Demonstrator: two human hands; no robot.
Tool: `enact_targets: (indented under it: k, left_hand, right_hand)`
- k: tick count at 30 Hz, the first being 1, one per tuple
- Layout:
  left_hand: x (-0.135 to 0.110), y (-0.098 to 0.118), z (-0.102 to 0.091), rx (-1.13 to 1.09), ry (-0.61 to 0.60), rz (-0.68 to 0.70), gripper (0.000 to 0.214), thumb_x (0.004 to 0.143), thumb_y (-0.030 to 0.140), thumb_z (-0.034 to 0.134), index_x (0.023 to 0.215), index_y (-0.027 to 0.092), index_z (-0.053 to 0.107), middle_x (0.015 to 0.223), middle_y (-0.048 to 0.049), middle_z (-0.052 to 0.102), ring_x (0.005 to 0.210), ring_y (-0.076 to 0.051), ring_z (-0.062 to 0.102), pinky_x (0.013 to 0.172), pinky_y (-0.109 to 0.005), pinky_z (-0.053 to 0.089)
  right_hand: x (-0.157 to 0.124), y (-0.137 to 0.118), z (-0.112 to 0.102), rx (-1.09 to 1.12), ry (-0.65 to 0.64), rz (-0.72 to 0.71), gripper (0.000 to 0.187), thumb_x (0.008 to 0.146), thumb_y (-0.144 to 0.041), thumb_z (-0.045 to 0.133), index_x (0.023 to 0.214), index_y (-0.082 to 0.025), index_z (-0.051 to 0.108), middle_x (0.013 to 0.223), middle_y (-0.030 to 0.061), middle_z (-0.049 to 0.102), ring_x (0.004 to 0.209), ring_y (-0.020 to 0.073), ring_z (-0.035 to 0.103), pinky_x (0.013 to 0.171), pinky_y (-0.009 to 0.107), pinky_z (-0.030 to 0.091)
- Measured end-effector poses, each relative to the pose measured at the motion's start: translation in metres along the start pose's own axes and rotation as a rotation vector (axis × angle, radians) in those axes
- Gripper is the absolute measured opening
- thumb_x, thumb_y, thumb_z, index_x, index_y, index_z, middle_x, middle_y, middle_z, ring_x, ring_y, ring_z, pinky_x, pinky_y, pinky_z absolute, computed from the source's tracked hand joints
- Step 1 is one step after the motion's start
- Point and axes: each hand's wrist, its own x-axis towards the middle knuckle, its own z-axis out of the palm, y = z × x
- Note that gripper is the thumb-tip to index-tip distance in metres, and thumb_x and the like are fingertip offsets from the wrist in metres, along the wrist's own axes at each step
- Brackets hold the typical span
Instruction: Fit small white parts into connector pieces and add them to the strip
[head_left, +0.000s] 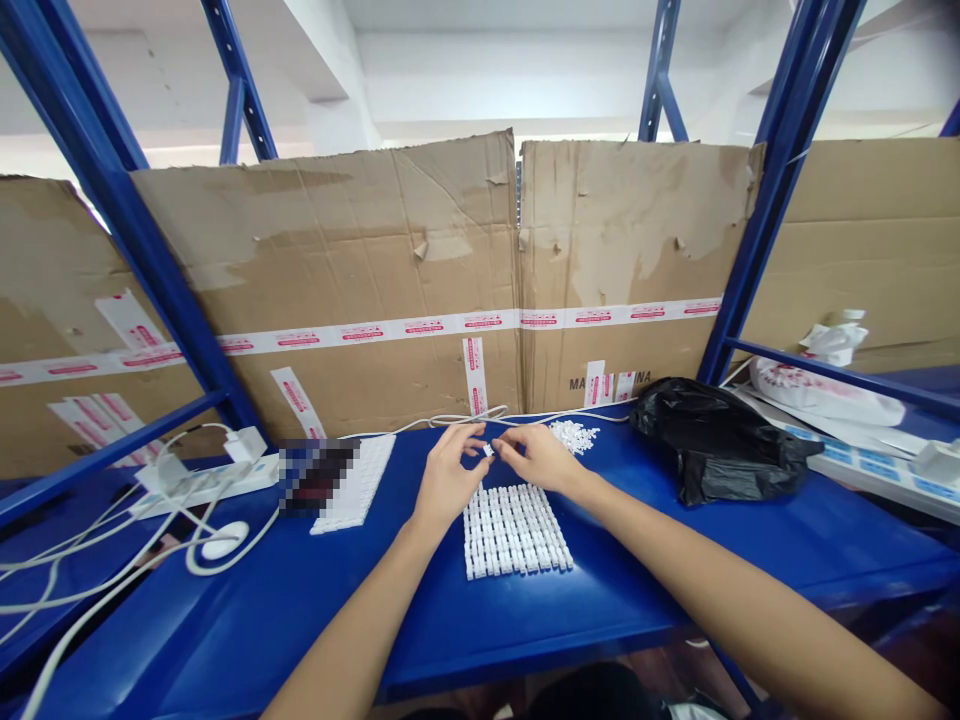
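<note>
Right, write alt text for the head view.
A left hand and a right hand meet at a small white piece, above a grid of white pieces on a blue shelf. A loose white pile and a black bag lie beyond.

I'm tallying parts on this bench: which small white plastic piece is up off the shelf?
The small white piece held between the left hand and right hand; the others lie in the tidy grid or the loose heap.
</note>
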Motion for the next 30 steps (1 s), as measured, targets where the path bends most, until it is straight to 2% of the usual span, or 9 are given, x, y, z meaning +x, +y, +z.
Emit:
enact_targets:
  k: [5, 11, 17, 21, 25, 27, 30]
  left_hand:
    - [-0.001, 0.004, 0.0, 0.029, -0.019, 0.055, 0.04, 0.086, 0.01, 0.064, 0.124, 0.023, 0.066, 0.118, -0.0073, 0.068, 0.094, -0.017, 0.072, 0.085, -0.032, 0.06]
    - [0.0, 0.004, 0.002, 0.058, -0.05, 0.059, 0.054, 0.081, 0.006, 0.066, 0.132, 0.026, 0.063, 0.115, -0.0051, 0.069, 0.095, -0.017, 0.071, 0.083, -0.03, 0.059]
    - [0.002, 0.0, 0.005, 0.046, -0.025, 0.074, 0.051, 0.084, 0.009, 0.066, 0.131, 0.026, 0.065, 0.11, -0.005, 0.071, 0.097, -0.019, 0.071, 0.087, -0.032, 0.059]
    - [0.003, 0.005, 0.004, 0.056, 0.009, 0.074, 0.05, 0.082, 0.009, 0.067, 0.129, 0.025, 0.067, 0.107, -0.0043, 0.072, 0.093, -0.018, 0.072, 0.084, -0.031, 0.06]
    - [0.004, 0.005, -0.004, 0.02, 0.075, -0.009, 0.048, 0.082, 0.016, 0.072, 0.128, 0.026, 0.067, 0.115, -0.0054, 0.073, 0.094, -0.019, 0.074, 0.086, -0.032, 0.061]
    - [0.005, -0.003, -0.011, -0.061, 0.107, -0.095, 0.044, 0.081, 0.02, 0.073, 0.125, 0.022, 0.068, 0.119, -0.0077, 0.073, 0.096, -0.02, 0.075, 0.088, -0.034, 0.062]
    - [0.009, -0.023, -0.026, -0.177, 0.124, -0.285, 0.035, 0.08, 0.019, 0.071, 0.115, 0.017, 0.069, 0.113, -0.0105, 0.077, 0.102, -0.022, 0.076, 0.097, -0.038, 0.06]
  right_hand:
    - [-0.002, -0.017, 0.013, 0.0, 0.013, 0.001, 0.023, 0.093, -0.02, 0.058, 0.077, -0.017, 0.072, 0.072, 0.0033, 0.072, 0.063, 0.014, 0.06, 0.061, 0.026, 0.035]
    - [-0.002, -0.012, 0.018, -0.026, 0.064, 0.093, 0.021, 0.087, -0.016, 0.06, 0.067, -0.018, 0.067, 0.064, 0.0011, 0.068, 0.055, 0.0122, 0.055, 0.056, 0.026, 0.032]
    - [0.001, -0.012, 0.019, 0.006, 0.076, 0.128, 0.023, 0.085, -0.017, 0.06, 0.062, -0.018, 0.063, 0.058, 0.0, 0.064, 0.051, 0.0113, 0.051, 0.054, 0.025, 0.028]
    - [0.003, -0.007, 0.018, -0.016, 0.084, 0.137, 0.02, 0.083, -0.015, 0.06, 0.064, -0.018, 0.065, 0.062, 0.0012, 0.068, 0.054, 0.0119, 0.055, 0.055, 0.025, 0.031]
    - [0.005, 0.015, 0.007, -0.136, 0.05, 0.204, 0.019, 0.085, -0.016, 0.06, 0.07, -0.018, 0.071, 0.07, 0.0055, 0.073, 0.06, 0.0156, 0.062, 0.058, 0.026, 0.035]
    - [0.004, 0.031, -0.004, -0.244, 0.015, 0.282, 0.02, 0.087, -0.019, 0.06, 0.072, -0.018, 0.073, 0.073, 0.0087, 0.075, 0.064, 0.0184, 0.066, 0.059, 0.027, 0.037]
    - [0.0, 0.049, -0.02, -0.42, -0.008, 0.418, 0.023, 0.09, -0.024, 0.059, 0.078, -0.016, 0.077, 0.08, 0.0149, 0.076, 0.073, 0.0232, 0.071, 0.062, 0.027, 0.041]
